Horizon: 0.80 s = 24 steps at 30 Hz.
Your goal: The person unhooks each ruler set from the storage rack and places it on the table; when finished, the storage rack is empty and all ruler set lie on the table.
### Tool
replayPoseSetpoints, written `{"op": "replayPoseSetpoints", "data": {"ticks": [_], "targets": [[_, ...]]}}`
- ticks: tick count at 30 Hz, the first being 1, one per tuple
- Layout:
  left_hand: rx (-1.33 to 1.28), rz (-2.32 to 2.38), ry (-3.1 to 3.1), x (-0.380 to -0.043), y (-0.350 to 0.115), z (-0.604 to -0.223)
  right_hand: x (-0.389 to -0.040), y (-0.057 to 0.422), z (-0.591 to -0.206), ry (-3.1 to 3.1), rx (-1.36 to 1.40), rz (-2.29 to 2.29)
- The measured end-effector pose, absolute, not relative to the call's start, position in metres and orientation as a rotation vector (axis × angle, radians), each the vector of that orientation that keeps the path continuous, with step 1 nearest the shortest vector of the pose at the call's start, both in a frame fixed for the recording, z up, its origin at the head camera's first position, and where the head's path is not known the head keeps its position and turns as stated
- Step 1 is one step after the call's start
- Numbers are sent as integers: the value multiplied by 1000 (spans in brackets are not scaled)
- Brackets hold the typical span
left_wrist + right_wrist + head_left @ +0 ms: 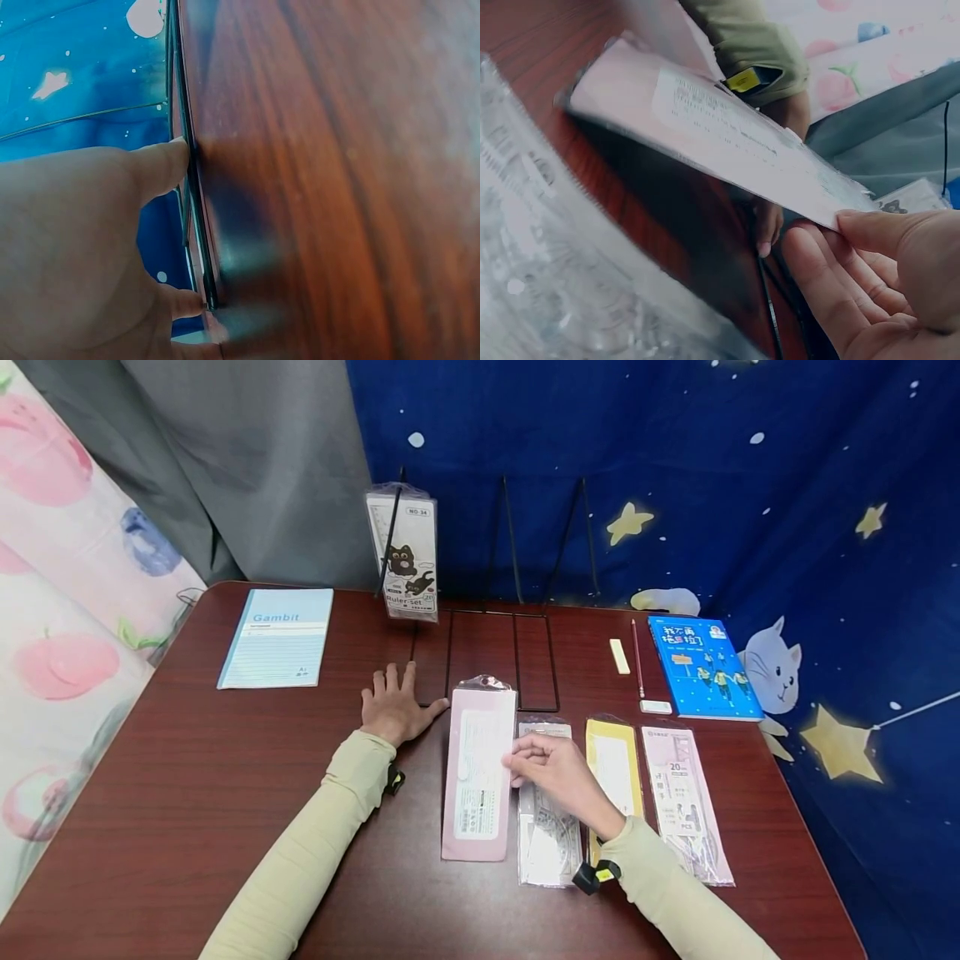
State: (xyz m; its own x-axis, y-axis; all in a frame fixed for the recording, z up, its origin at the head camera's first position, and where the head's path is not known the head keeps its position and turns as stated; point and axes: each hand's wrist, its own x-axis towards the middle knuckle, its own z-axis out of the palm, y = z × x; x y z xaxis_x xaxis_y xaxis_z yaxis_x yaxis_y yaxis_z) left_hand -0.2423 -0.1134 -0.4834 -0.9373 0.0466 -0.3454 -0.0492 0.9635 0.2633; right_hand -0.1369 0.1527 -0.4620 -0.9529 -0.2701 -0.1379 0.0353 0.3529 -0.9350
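My right hand [557,770] pinches the right edge of a pink packaged ruler set [478,768] between thumb and fingers. Its back, with a white label and barcode, faces up; the right wrist view shows the pack [727,139] tilted up from the table. My left hand [395,710] rests with fingers spread at the left of a black wire rack [514,652], its thumb by the base wire. On the rack's left hook hangs a white ruler set pack [412,560] with black cats. In the left wrist view, the left hand [82,240] touches the rack's wire.
Right of the held pack lie a clear ruler pack [551,852], a yellow pack [615,760] and another pink pack [686,802]. Farther back are an eraser [619,657], a pencil [638,660], a small white block [656,707] and a blue book [708,668]. A notebook [277,643] lies left.
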Motion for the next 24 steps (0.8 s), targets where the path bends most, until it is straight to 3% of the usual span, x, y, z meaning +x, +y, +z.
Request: {"op": "replayPoseSetpoints", "data": {"ticks": [24], "targets": [[14,395,2824,-234,-113,-477,-138,144,-474,2284,-39,-1388]]}}
